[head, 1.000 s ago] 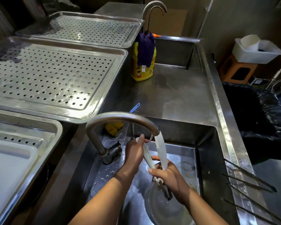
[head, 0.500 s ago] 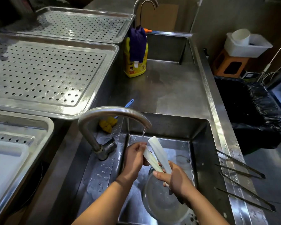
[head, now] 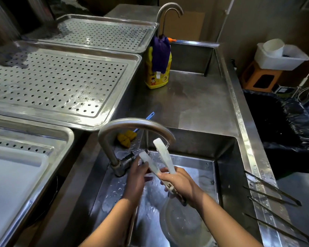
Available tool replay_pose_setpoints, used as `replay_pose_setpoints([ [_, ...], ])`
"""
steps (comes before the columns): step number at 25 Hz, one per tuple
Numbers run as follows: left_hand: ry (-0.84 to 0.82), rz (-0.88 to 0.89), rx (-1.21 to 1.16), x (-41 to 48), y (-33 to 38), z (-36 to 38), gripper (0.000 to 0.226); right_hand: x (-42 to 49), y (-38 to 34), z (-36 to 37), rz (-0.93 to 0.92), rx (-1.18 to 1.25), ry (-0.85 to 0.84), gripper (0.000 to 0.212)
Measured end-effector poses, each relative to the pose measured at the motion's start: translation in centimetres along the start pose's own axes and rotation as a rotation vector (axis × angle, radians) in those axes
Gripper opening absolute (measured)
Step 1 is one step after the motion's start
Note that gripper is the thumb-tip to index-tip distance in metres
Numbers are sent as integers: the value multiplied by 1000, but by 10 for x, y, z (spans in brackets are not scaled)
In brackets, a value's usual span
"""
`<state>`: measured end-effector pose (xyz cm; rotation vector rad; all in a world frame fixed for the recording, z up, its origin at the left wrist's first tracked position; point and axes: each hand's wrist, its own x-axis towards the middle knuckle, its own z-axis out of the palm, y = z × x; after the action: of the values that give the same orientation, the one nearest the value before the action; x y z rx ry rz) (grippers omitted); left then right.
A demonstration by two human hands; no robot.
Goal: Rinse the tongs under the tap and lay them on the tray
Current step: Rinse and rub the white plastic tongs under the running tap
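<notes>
White-tipped tongs (head: 163, 155) stand tilted up over the sink (head: 227, 168), their two arms spread under the spout of the curved tap (head: 132, 124). My right hand (head: 180, 182) grips them at the lower handle end. Fingers of my left hand (head: 137, 172) are curled round the left arm of the tongs, beside the tap base. A perforated steel tray (head: 57, 82) lies to the left, with a second one (head: 105, 32) behind it.
A clear bowl (head: 182, 223) sits in the sink below my hands. A yellow bottle (head: 156, 75) with a purple cloth stands on the counter. Two metal tongs (head: 275, 193) lie on the right rim. A black bin bag (head: 285, 129) is at right, a yellow brush (head: 126, 138) behind the tap.
The tongs' arms have spread wider and risen closer to the spout. My left hand slid down along the left arm. The view has shifted slightly.
</notes>
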<state>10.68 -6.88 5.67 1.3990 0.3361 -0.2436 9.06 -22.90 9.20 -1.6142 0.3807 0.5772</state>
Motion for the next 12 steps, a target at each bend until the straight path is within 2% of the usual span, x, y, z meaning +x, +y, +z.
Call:
replay_pose_setpoints([
  [2,38,151,337,-11,-13,-35,33,20,-14,9,-2,50,-23,23],
  [4,71,388,891,-19,-35,-73,31,41,-24,18,-23,105,-20,16],
  [5,64,438,1136,-20,-46,-87,35,49,-28,21,-45,140,-20,12],
  [6,61,409,1289,-21,-55,-97,41,56,-31,24,-61,176,-22,9],
  [8,36,325,1434,-24,-69,-106,55,65,-36,29,-69,259,-11,11],
  [10,27,336,1473,-26,-75,-108,59,67,-38,34,-74,371,0,18],
  [12,51,372,1473,-25,-77,-109,58,60,-38,35,-93,445,-12,13],
])
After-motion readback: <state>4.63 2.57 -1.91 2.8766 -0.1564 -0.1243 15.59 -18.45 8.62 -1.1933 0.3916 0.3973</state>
